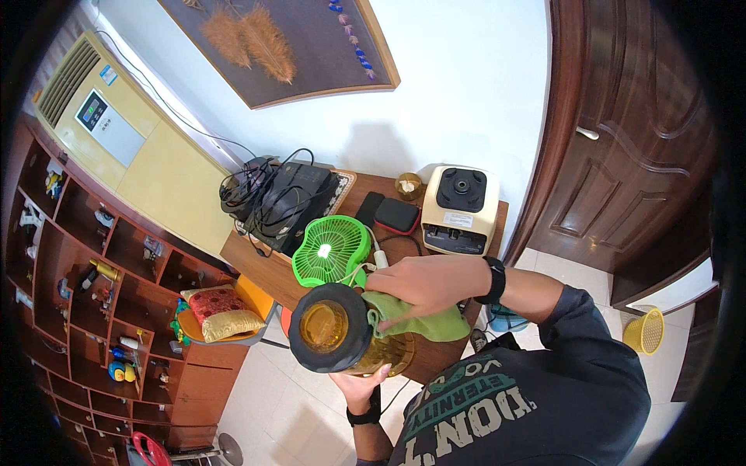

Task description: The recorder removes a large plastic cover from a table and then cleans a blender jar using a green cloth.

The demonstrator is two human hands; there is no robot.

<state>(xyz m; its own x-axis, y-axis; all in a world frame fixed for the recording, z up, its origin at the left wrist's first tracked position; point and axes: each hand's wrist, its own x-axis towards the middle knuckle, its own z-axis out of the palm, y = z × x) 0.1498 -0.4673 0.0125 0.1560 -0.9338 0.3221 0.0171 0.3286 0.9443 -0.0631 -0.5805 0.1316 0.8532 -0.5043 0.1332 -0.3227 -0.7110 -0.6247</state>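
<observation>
A transparent amber blender jar (373,354) with a black lid (300,335) lies tilted in front of me, its round lid end facing left. My left hand (360,384) grips the jar from below; part of that hand is hidden behind it. From above, my right hand (428,284) presses a green cloth (434,322) against the jar's side. Beyond the hands, a cream blender base (460,209) with a black top stands on the wooden table (376,185).
A green fan (332,250), a black zip case (397,215), an amber glass bowl (408,186) and black devices with tangled cables (285,201) sit on the table. A chair with a cushion (221,311) is at left; a yellow basket (644,332) stands right.
</observation>
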